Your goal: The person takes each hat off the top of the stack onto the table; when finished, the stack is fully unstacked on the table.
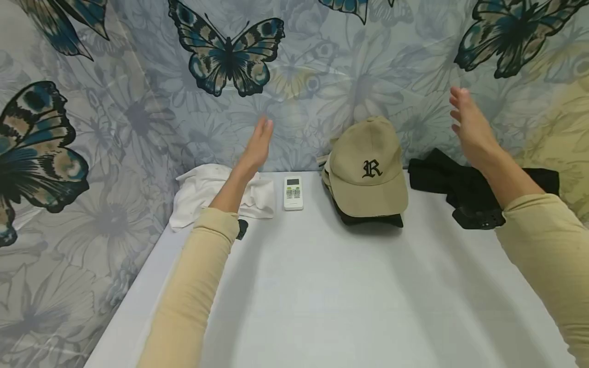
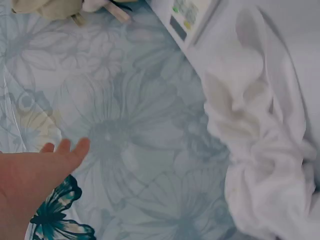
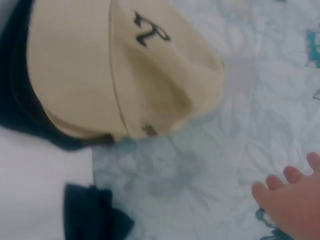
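Both hands are raised above the white table, fingers straight and holding nothing. My left hand point(image 1: 256, 146) is in the air above a crumpled white cloth point(image 1: 259, 198) and left of a white remote control point(image 1: 293, 193). On the other side, my right hand point(image 1: 474, 128) hovers over a black cloth point(image 1: 432, 173), to the right of a beige cap point(image 1: 365, 168) with a black letter R. The cap sits on top of at least one darker cap point(image 1: 368, 220). In the right wrist view the beige cap point(image 3: 165, 75) looks blurred.
A patterned butterfly cloth point(image 1: 303, 117) hangs behind and to the left of the white table point(image 1: 317, 286). Beneath the right forearm lies a black object point(image 1: 476, 219), perhaps a phone. A small dark item point(image 1: 242, 229) shows beside the left sleeve, partly hidden.
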The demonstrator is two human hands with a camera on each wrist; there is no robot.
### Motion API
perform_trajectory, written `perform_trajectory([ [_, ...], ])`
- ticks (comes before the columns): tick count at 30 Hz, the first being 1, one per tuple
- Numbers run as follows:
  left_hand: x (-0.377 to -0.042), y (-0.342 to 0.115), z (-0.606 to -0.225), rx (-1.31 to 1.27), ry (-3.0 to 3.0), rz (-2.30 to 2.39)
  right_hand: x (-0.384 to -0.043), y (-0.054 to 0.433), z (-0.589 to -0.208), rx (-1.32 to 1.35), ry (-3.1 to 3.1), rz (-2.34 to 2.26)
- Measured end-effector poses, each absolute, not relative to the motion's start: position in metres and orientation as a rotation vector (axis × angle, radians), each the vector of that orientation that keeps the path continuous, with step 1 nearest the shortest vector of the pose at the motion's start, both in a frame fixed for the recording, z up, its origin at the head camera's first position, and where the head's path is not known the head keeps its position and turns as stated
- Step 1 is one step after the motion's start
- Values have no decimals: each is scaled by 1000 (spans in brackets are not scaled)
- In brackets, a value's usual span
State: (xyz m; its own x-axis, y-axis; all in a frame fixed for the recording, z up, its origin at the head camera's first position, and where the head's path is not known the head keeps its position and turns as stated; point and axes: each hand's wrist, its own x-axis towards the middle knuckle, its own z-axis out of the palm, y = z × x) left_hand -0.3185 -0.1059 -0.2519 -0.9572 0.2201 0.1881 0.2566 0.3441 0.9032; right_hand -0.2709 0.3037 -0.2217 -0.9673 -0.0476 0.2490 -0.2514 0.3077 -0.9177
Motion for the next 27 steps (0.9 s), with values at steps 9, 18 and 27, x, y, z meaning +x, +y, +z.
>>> perform_trajectory([
  [9,-305,-94,-279,-442,-2390,-2302,-251,307,-274,330,-1847,2492],
  [18,-291,-62,-321,-284,-2373,-2477,-244,311,-320,262,-1181,3094],
  [27,-275,-23,-365,-146,-2354,-2596,-234,314,-352,-13,-1163,3200],
])
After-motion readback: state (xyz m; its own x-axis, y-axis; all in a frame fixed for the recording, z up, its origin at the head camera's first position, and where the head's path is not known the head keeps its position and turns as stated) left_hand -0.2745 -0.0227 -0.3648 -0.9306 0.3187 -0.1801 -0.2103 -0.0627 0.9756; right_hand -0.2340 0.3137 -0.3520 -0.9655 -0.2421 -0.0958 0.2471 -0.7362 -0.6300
